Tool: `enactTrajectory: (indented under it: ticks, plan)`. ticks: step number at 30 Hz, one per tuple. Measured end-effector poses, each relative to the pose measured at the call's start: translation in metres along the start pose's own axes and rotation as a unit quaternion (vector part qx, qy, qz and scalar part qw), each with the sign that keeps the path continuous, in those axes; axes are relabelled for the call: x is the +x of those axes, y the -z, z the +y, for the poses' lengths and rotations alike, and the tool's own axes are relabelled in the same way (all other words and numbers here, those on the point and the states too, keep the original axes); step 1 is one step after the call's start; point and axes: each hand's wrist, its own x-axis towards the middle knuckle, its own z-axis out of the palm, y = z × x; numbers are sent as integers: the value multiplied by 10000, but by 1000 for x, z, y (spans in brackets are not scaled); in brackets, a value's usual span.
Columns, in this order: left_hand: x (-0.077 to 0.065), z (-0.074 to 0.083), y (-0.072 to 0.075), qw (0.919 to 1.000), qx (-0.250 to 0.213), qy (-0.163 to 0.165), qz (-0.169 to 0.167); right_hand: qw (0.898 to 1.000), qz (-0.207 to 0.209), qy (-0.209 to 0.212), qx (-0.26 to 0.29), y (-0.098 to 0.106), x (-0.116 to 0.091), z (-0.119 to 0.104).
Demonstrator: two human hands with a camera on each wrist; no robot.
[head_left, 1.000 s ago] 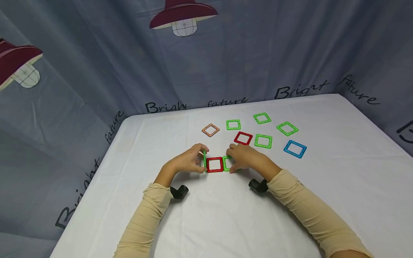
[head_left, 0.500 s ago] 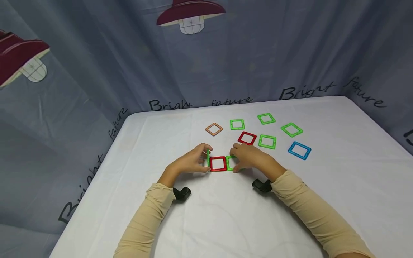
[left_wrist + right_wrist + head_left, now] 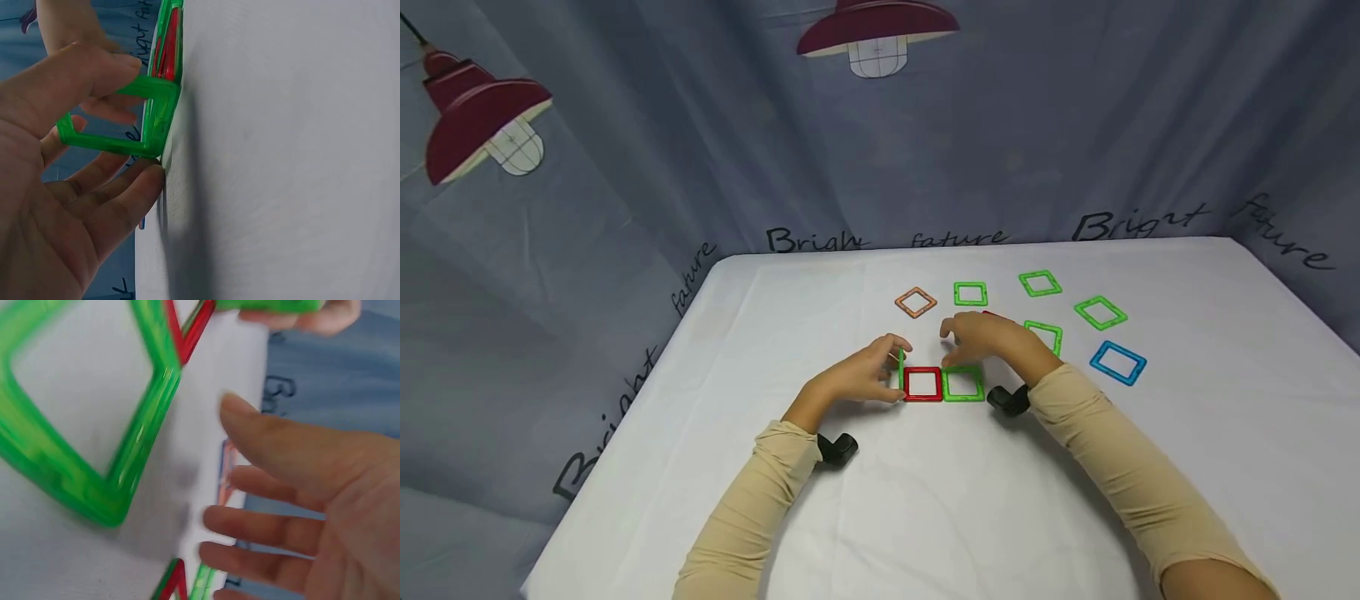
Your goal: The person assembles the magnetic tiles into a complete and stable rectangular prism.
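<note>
My left hand (image 3: pixel 867 372) pinches a green magnetic square tile (image 3: pixel 156 119) between thumb and fingers. It stands upright along the left edge of a red square tile (image 3: pixel 923 398) that lies flat. Joined to the red tile's right edge is a second green tile (image 3: pixel 964 398), also flat. My right hand (image 3: pixel 987 337) hovers just beyond that flat green tile, fingers apart from it and holding nothing. In the right wrist view, thumb and fingers are spread beside the flat green tile (image 3: pixel 144 431).
Several loose tiles lie farther back: an orange one (image 3: pixel 904 310), a green one (image 3: pixel 971 303), a blue one (image 3: pixel 1110 374) and others. Another red tile (image 3: pixel 998 316) is mostly hidden behind my right hand. A grey printed curtain (image 3: pixel 1000 150) borders the white table (image 3: pixel 925 500).
My right hand has let go of the flat green tile and moved away from it, toward the back. The left hand keeps its hold on the upright tile. The head view has shifted slightly.
</note>
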Motion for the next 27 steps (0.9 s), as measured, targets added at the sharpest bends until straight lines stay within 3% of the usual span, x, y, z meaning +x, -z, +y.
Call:
enactTrajectory:
  ticks: [6,11,27]
  plan:
    - [2,1,-1,10000,-3,40,-17,9985,452,-318,-42,8,30,7]
    - [3,2,-1,10000,13,-11,-30,9970,711,-279,-115,8,43,6]
    - [2,1,-1,10000,83,-8,-17,9961,521,-404,-583,3,59,-1]
